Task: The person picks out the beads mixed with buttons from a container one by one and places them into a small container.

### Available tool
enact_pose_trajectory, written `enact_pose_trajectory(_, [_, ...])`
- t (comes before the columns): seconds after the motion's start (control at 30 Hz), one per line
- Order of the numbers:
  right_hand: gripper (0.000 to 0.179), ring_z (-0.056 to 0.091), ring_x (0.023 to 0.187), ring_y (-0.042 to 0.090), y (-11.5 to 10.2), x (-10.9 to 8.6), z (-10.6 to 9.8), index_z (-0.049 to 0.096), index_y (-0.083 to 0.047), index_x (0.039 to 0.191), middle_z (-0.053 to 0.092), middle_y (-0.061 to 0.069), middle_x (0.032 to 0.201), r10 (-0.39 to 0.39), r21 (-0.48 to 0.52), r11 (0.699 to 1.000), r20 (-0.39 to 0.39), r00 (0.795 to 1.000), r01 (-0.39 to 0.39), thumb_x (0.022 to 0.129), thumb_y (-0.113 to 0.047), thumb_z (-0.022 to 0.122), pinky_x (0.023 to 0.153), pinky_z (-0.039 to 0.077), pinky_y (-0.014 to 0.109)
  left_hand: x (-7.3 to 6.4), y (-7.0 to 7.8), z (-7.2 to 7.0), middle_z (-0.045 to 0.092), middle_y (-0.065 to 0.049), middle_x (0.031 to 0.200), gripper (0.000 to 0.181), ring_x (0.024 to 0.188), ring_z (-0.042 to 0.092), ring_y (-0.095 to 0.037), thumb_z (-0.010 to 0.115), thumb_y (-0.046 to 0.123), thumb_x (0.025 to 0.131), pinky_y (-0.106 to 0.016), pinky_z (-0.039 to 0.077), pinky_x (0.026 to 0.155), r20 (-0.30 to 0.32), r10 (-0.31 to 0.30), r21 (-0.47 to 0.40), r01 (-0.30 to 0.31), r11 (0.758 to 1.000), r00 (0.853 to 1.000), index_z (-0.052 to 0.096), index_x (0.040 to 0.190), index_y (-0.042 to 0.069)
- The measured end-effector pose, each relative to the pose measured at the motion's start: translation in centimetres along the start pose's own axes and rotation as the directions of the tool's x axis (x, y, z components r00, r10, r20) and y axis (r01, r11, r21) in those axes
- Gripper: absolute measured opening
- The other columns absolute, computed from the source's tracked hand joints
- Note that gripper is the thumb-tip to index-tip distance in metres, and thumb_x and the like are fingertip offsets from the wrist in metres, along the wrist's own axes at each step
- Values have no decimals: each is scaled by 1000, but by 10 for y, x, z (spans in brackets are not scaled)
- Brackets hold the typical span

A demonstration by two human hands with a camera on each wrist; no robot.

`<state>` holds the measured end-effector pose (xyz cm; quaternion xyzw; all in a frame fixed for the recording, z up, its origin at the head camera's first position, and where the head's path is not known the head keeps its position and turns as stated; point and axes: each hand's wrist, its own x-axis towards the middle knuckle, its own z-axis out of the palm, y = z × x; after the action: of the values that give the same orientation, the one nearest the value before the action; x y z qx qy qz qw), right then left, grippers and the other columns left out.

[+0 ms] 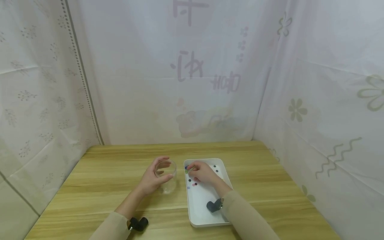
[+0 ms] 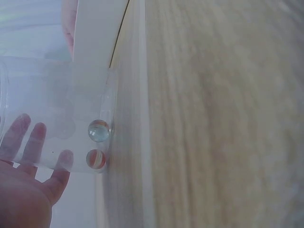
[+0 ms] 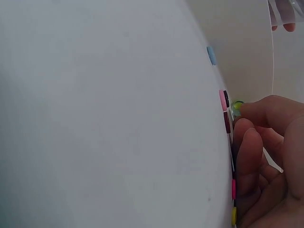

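My left hand (image 1: 151, 179) grips a clear jar (image 1: 167, 187) round its side, thumb on the near side and fingers on the far side. The jar's open mouth faces up. In the left wrist view, two glass marbles lie at the jar's bottom: a clear marble (image 2: 99, 131) and a red-and-white marble (image 2: 96, 159). Over the left part of a white tray (image 1: 199, 208), my right hand (image 1: 204, 173) pinches a green-yellow glass marble (image 3: 237, 107) between thumb and fingertip. The right wrist view shows this marble partly hidden by the thumb.
Small flat discs like buttons lie in the tray, among them a pale blue button (image 3: 212, 56), a pink button (image 3: 223, 100) and a black button (image 1: 214, 166). The wooden table (image 1: 120, 160) is bordered by patterned white curtains (image 1: 135, 83).
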<state>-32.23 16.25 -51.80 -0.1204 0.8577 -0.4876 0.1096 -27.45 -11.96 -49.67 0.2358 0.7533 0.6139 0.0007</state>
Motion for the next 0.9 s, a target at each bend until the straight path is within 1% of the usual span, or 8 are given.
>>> enact_pose_trajectory(0.17, [21, 55, 59, 11, -1, -2, 0, 76, -9, 119, 64, -1, 77, 15, -5, 1000, 0, 1000, -15, 98, -8, 72, 57, 47, 22, 0, 1, 0, 59, -29, 154, 66, 145, 55, -45, 80, 18, 100, -72, 43, 119, 6, 2, 5, -2, 1000, 1000, 47, 158, 16])
enact_pose_trajectory(0.33, [20, 56, 61, 11, -1, -4, 1, 76, -8, 117, 67, 0, 82, 7, -17, 1000, 2, 1000, -7, 97, -6, 73, 57, 48, 21, -2, 1, 0, 59, -28, 154, 69, 145, 54, -45, 80, 17, 100, -72, 43, 120, 8, -5, 13, 5, 1000, 1000, 45, 159, 12])
enact_pose_trajectory(0.5, [17, 58, 65, 12, 0, -4, 3, 77, -9, 116, 68, 1, 87, 19, -31, 999, 2, 1000, -19, 99, -9, 76, 59, 50, 22, -2, 1, 0, 58, -28, 154, 67, 146, 54, -45, 79, 17, 100, -72, 42, 120, 11, -10, 14, 10, 1000, 1000, 46, 158, 15])
enact_pose_trajectory(0.57, [17, 60, 68, 13, 1, -4, 4, 77, -10, 116, 70, 2, 89, 25, -39, 999, 4, 1000, -25, 99, -9, 77, 61, 52, 23, -2, 0, 0, 58, -29, 155, 67, 146, 54, -45, 79, 16, 100, -72, 42, 120, 10, -8, 11, 8, 1000, 1000, 46, 158, 14])
enact_pose_trajectory(0.7, [16, 62, 74, 14, 1, -4, 4, 78, -12, 116, 71, 3, 93, 32, -60, 998, 4, 999, -32, 99, -11, 77, 65, 55, 24, -3, 0, 0, 58, -29, 155, 67, 146, 54, -45, 80, 17, 100, -72, 42, 121, 8, -6, 12, 6, 1000, 1000, 46, 158, 14])
enact_pose_trajectory(0.9, [17, 63, 75, 14, -3, -5, 3, 78, -11, 116, 72, 3, 96, 28, -81, 996, -2, 1000, -28, 99, -13, 79, 64, 55, 24, -2, -1, 0, 59, -27, 154, 66, 146, 54, -45, 80, 17, 100, -72, 42, 120, 8, 0, 7, 0, 1000, 1000, 47, 157, 16])
